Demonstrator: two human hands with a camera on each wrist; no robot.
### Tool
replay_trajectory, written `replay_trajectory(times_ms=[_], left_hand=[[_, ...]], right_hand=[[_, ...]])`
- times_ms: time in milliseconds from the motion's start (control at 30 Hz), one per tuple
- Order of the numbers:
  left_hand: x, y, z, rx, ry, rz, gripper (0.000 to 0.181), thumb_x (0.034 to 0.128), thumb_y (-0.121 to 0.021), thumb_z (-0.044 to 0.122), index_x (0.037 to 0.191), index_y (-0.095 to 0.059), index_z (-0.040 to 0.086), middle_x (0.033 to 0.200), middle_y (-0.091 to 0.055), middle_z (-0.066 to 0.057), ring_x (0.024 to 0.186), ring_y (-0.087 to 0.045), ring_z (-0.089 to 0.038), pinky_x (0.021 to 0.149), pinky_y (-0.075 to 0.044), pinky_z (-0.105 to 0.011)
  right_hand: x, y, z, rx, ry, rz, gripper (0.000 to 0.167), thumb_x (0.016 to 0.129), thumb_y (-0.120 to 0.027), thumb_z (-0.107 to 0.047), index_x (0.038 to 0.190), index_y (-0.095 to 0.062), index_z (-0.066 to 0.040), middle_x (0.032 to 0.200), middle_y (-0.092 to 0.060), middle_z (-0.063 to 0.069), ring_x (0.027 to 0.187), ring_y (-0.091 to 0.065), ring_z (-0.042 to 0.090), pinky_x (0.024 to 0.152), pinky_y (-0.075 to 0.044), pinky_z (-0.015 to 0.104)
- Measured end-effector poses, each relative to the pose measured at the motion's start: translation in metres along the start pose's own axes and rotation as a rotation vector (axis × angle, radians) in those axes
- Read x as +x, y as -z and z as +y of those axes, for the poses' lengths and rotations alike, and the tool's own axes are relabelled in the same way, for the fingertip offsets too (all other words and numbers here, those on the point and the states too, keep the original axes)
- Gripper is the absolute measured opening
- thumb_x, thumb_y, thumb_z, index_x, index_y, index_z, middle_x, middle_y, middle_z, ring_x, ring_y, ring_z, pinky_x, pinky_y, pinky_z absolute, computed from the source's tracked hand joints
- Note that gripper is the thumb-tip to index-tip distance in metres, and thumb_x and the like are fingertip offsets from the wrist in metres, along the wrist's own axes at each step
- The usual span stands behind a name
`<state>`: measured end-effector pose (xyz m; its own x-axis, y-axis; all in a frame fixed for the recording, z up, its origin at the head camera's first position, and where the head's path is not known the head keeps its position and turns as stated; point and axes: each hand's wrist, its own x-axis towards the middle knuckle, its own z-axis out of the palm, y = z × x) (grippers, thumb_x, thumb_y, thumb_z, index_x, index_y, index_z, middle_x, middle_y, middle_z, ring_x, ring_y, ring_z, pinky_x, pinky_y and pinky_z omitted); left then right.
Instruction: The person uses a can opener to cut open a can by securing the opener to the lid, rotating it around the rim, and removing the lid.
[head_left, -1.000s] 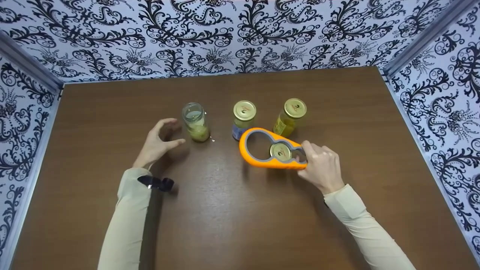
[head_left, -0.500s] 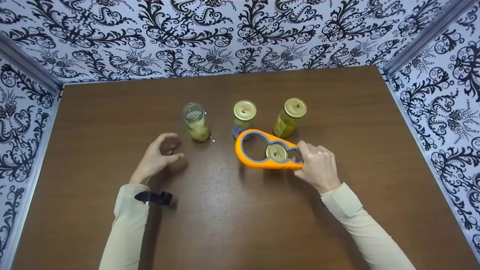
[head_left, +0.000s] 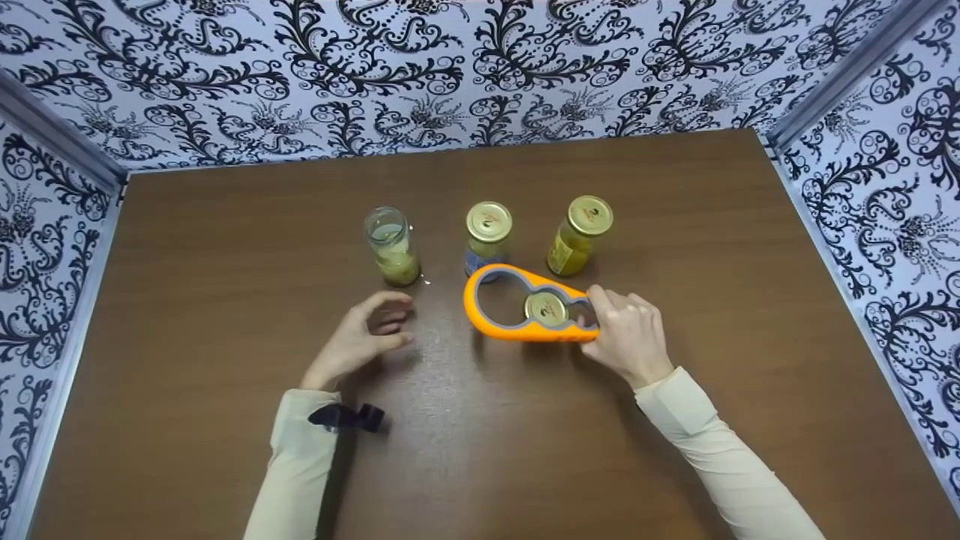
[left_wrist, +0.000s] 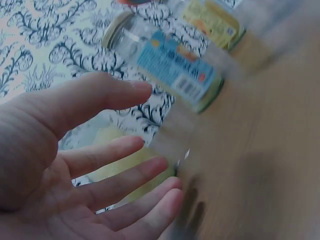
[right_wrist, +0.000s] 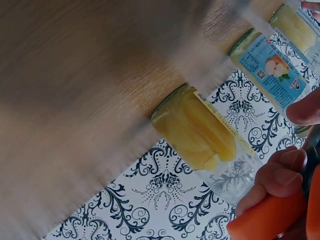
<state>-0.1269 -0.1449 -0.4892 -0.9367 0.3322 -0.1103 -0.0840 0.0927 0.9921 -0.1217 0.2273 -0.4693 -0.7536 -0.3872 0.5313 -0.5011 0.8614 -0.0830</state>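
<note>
My right hand grips the narrow end of an orange and grey jar opener, held above the table. A gold lid sits in its middle opening. Curled fingers hold the orange handle in the right wrist view. My left hand holds nothing; its fingers are loosely bent and apart, just in front of a lidless glass jar with pale fruit in it. Beyond the opener stand two jars with gold lids: a blue-labelled jar, partly hidden by the opener, and a yellow-labelled jar.
The brown wooden table carries all the jars, which stand in a row towards the back. A patterned black-and-white wall encloses the back and both sides. Small wet spots lie beside the lidless jar.
My left hand has drawn back from the lidless jar, towards me and to the right. The right hand has shifted slightly left with the jar opener and lid. The jars have not moved.
</note>
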Motion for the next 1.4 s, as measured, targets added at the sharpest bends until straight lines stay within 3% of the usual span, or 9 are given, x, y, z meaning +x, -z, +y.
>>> replay_trajectory(times_ms=[200, 467, 700, 1033, 1233, 1400], left_hand=[[0.007, -0.014, 0.004, -0.036, -0.009, -0.077, 0.05, 0.0802, -0.067, -0.01, 0.126, -0.047, -0.013, 0.129, -0.049, -0.033, 0.122, -0.047, -0.045, 0.103, -0.037, -0.05], [0.011, -0.029, 0.002, -0.08, 0.05, -0.118, 0.054, 0.0817, -0.068, -0.006, 0.131, -0.045, -0.01, 0.133, -0.048, -0.031, 0.123, -0.047, -0.043, 0.1, -0.042, -0.045], [0.014, -0.046, 0.009, -0.149, 0.072, -0.183, 0.052, 0.0836, -0.07, -0.002, 0.131, -0.048, -0.006, 0.129, -0.054, -0.02, 0.121, -0.051, -0.037, 0.094, -0.048, -0.039], [0.023, -0.066, 0.015, -0.221, 0.005, -0.249, 0.05, 0.0836, -0.064, -0.005, 0.13, -0.048, -0.011, 0.129, -0.051, -0.03, 0.119, -0.051, -0.042, 0.094, -0.046, -0.036], [0.029, -0.077, 0.016, -0.322, -0.03, -0.28, 0.047, 0.0867, -0.062, -0.006, 0.13, -0.046, -0.016, 0.126, -0.054, -0.027, 0.117, -0.054, -0.039, 0.1, -0.042, -0.043], [0.03, -0.083, 0.016, -0.366, -0.071, -0.319, 0.05, 0.0887, -0.068, 0.005, 0.129, -0.047, -0.015, 0.125, -0.057, -0.02, 0.115, -0.055, -0.036, 0.101, -0.041, -0.042]], right_hand=[[0.001, 0.0, -0.001, 0.006, -0.002, 0.002, 0.024, 0.064, -0.067, -0.011, 0.082, -0.051, -0.006, 0.061, -0.052, 0.005, 0.046, -0.041, 0.026, 0.043, -0.033, 0.036], [0.0, -0.001, -0.002, 0.007, 0.008, -0.002, 0.017, 0.07, -0.06, -0.014, 0.082, -0.052, -0.006, 0.06, -0.051, 0.005, 0.046, -0.042, 0.026, 0.043, -0.034, 0.036], [0.002, -0.003, -0.007, 0.008, 0.021, -0.003, 0.017, 0.069, -0.061, -0.015, 0.081, -0.052, -0.006, 0.06, -0.052, 0.004, 0.045, -0.043, 0.025, 0.044, -0.035, 0.035], [0.002, -0.007, -0.012, -0.002, 0.042, 0.0, 0.02, 0.066, -0.063, -0.013, 0.082, -0.052, -0.006, 0.059, -0.051, 0.004, 0.045, -0.043, 0.025, 0.043, -0.034, 0.033], [0.003, -0.009, -0.015, 0.004, 0.059, -0.008, 0.014, 0.07, -0.058, -0.014, 0.081, -0.052, -0.007, 0.058, -0.048, 0.002, 0.045, -0.044, 0.022, 0.044, -0.033, 0.033], [0.004, -0.01, -0.018, 0.018, 0.066, -0.002, 0.015, 0.07, -0.058, -0.015, 0.083, -0.053, -0.008, 0.059, -0.05, 0.002, 0.048, -0.047, 0.023, 0.046, -0.035, 0.034]])
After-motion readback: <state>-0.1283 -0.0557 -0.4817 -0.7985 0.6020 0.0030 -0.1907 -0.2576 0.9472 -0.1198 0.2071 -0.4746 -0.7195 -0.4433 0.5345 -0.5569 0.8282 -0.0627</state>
